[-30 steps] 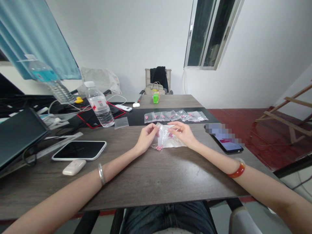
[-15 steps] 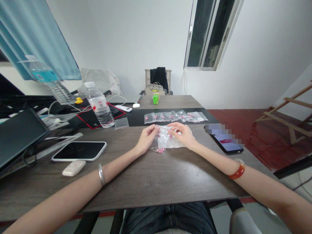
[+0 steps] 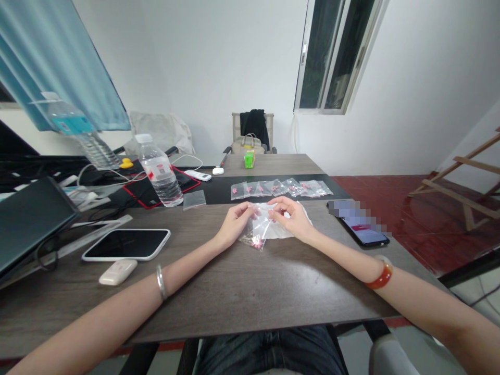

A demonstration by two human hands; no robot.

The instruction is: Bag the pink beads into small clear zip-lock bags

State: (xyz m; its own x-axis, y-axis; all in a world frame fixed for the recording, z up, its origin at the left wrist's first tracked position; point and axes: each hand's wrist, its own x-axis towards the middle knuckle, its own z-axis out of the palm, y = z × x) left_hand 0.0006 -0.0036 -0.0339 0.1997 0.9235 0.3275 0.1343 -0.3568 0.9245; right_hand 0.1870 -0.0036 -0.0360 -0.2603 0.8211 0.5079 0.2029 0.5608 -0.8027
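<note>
A small clear plastic bag [image 3: 249, 237] with pink bead-like pieces [image 3: 257, 243] at its bottom hangs just above the table. The upper left edge of the bag is pinched between the thumb and fingers of my left hand [image 3: 235, 225]. My right hand [image 3: 294, 219] is closed in a pinch at the bag's upper right edge, its fingertips partly hiding the plastic. A crumpled white sheet [image 3: 283, 230], perhaps another bag, lies behind and under my right fingers. Beyond both hands, several clear bags with pink pieces [image 3: 275, 187] lie in a row on the dark strip.
An empty clear bag [image 3: 194, 199] lies beside a water bottle [image 3: 162, 172]. On the left are a white-cased phone [image 3: 127, 245], an earbud case [image 3: 118, 272] and a laptop [image 3: 35, 224]. Another phone [image 3: 359, 224] lies at the right edge; a green box [image 3: 249, 159] stands farther back.
Both hands stay almost in place. The bag's lower end has shifted slightly, and the pink pieces at its bottom sit closer together.
</note>
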